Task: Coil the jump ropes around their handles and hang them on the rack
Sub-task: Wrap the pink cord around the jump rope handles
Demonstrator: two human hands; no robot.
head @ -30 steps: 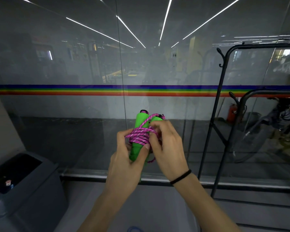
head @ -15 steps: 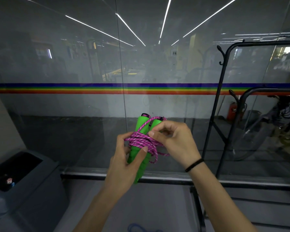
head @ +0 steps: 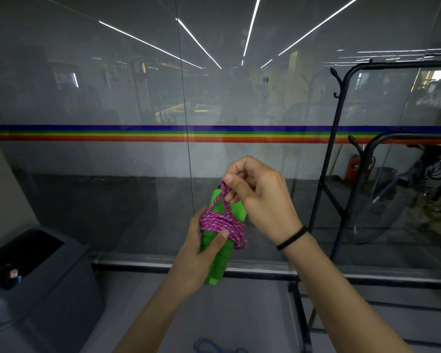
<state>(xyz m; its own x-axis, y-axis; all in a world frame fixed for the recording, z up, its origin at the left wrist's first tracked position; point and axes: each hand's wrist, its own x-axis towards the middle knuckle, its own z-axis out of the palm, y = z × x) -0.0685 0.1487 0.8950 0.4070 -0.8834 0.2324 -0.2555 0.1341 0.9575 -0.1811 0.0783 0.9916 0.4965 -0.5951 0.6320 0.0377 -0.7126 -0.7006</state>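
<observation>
Now our left hand grips the green handles while our right hand pinches the pink rope; we should pull snug.

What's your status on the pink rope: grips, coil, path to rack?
Left grip holds green handles. Right grip pinches pink rope loop above the coil; not yet hung. Rack at right, nothing between in view.

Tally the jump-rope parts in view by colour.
pink rope: 1
green handles: 2
blue rope, partly in view at the bottom edge: 1
Total: 4
</observation>
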